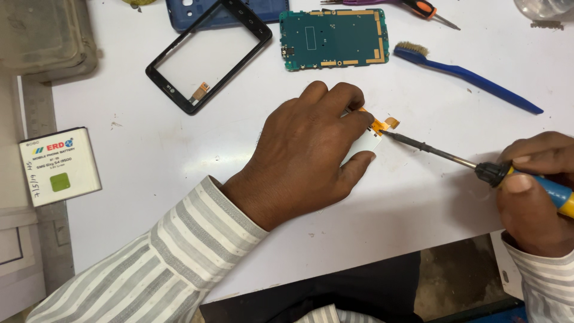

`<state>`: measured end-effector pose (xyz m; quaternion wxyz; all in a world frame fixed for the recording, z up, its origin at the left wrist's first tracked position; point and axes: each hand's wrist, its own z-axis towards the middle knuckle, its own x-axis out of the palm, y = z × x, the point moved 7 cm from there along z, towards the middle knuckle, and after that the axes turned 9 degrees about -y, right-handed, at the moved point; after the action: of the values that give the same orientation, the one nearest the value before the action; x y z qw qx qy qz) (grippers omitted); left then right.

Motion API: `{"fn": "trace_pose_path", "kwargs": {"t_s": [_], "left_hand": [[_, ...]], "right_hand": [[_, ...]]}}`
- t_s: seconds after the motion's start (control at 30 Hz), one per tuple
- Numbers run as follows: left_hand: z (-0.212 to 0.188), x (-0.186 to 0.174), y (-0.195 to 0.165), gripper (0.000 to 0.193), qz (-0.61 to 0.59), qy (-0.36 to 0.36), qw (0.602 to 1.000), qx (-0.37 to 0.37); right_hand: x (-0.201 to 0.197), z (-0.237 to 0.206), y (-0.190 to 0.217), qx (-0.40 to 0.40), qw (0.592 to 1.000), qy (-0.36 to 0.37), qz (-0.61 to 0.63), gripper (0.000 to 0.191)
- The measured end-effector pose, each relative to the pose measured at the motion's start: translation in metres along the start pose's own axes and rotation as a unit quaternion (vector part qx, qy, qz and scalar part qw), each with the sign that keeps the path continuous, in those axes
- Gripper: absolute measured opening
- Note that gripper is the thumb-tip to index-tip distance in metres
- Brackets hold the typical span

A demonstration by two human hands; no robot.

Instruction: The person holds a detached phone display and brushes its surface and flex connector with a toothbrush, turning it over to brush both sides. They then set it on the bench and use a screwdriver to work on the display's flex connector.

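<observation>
Nearest the camera, two striped sleeves come in from the bottom edge. R hand (pixel 535 191) sits low at the right, fingers curled tight round the blue-and-yellow handle of a soldering iron (pixel 478 166), thumb on top near the black collar. The iron's thin dark shaft runs up-left, and its tip meets the orange flex cable (pixel 382 124) right at the edge of a small white display panel (pixel 363 148).

L hand (pixel 311 149) lies palm-down over that panel, centre of the white table (pixel 149 149), fingers bent and pressing it flat; thumb rests along the panel's lower side. Most of the panel is hidden under the hand, only its right corner and the flex tab show.

Off to the left edge, a white phone battery (pixel 58 166) w/ a green square on its label, lying on a grey surface beside the table.

Further back: a black phone front frame (pixel 209 54), glass side empty, w/ a little orange flex at its lower edge. Just right of it a green circuit board (pixel 335 39). Right again, a blue-handled brush (pixel 466 75) lying at a slant. At the far top, a blue phone back cover (pixel 197 15), partly under the frame, and a screwdriver w/ orange grip (pixel 427 11).
</observation>
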<state>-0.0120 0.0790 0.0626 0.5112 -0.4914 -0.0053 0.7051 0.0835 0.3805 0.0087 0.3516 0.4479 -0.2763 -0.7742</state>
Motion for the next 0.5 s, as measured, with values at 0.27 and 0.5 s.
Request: {"fn": "trace_pose_path", "kwargs": {"t_s": [0.27, 0.5], "left_hand": [[0.0008, 0.0008, -0.0003, 0.036, 0.004, -0.001, 1.000, 0.002], [0.0006, 0.0007, -0.0007, 0.037, 0.002, 0.001, 1.000, 0.003]], "right_hand": [[-0.0005, -0.0003, -0.0004, -0.015, 1.000, -0.001, 0.006, 0.030], [-0.0022, -0.0021, -0.0032, 0.001, 1.000, -0.007, 0.006, 0.031]]}}
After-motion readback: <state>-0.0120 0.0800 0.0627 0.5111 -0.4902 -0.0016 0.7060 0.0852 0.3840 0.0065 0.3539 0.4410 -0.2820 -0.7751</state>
